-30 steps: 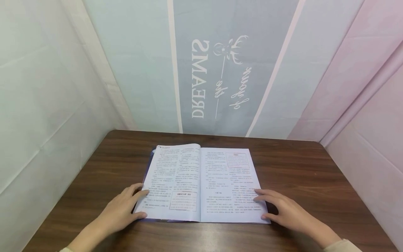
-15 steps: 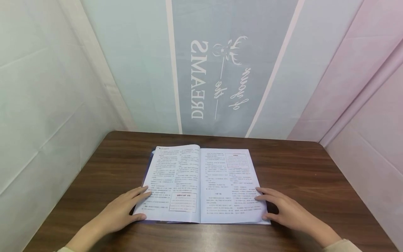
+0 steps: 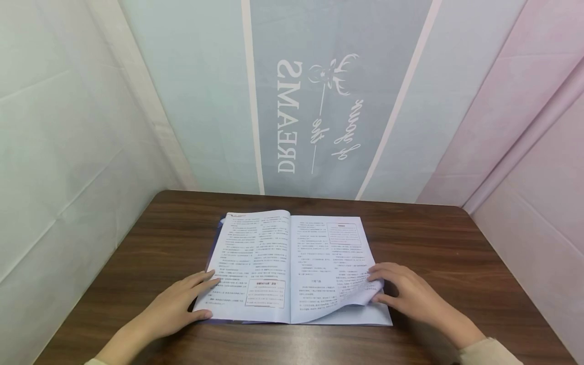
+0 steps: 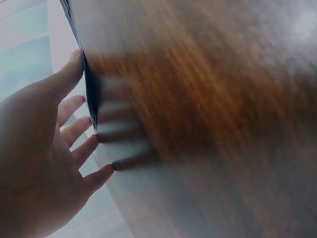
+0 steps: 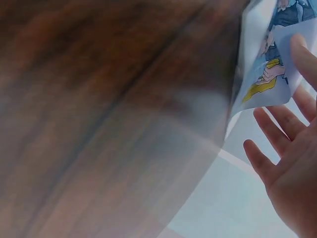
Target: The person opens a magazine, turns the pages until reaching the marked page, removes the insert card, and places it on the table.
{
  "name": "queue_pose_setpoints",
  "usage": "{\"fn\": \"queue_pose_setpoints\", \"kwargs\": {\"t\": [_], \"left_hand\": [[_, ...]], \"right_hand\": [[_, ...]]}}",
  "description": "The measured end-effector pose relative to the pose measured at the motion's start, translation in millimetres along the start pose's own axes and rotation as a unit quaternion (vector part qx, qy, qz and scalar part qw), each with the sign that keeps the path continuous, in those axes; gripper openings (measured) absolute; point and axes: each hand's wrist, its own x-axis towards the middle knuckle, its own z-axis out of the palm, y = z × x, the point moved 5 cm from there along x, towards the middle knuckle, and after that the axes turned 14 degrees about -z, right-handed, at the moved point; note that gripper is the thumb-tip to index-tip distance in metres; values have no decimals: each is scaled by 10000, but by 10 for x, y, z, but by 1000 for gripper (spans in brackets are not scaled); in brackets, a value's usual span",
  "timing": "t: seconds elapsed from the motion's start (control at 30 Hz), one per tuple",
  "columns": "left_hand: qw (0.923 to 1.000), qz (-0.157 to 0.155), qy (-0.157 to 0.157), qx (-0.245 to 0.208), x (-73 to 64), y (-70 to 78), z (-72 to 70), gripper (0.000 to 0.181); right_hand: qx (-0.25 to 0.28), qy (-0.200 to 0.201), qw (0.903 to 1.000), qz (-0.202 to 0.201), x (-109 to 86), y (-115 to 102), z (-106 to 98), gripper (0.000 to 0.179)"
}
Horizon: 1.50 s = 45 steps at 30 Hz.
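An open magazine (image 3: 246,253) lies on the wooden table, pages of small print facing up. My left hand (image 3: 175,301) rests on its left edge, fingertips on the page and thumb at the near corner; in the left wrist view those fingers (image 4: 74,131) are spread and fairly straight. At the other side, my right hand (image 3: 412,296) pinches the near outer corner of the right-hand page (image 3: 360,295) between thumb and fingers. That corner is curled up off the sheets below. The right wrist view shows a coloured drawing (image 5: 270,74) near the thumb.
Brown wood-grain table (image 3: 429,243) surrounds the magazine. A pale blue and grey cloth (image 3: 319,126) with lettering and a deer's head hangs behind the far edge. White cloth walls (image 3: 68,126) stand at both sides.
My right hand has taken hold of the right-hand page's near corner and lifted it, bending it inward and up from the flat sheets. My left hand has stayed nearly still.
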Motion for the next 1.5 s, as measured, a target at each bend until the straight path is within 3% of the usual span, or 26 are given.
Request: {"fn": "queue_pose_setpoints", "kwargs": {"t": [0.43,0.73,0.87,1.03,1.27,1.5], "left_hand": [[10000,-8,35,26,-12,48,1,64],[9999,80,112,96,-16,227,-64,59],[9994,286,179,53,9,428,-84,54],[9961,626,625,47,60,796,-163,46],[9866,1001,1019,-790,110,1315,-273,42],[9753,1337,1254,-1235,143,1737,-320,50]], "right_hand": [[88,762,9961,-429,283,-46,-195,37],[98,822,9962,-256,468,-119,-283,38],[76,968,9946,-377,559,-176,-334,39],[-70,1067,9934,-422,686,-290,-415,39],[-240,1003,9938,-404,855,-461,-475,39],[-422,1077,9906,-724,1045,-645,-521,39]]}}
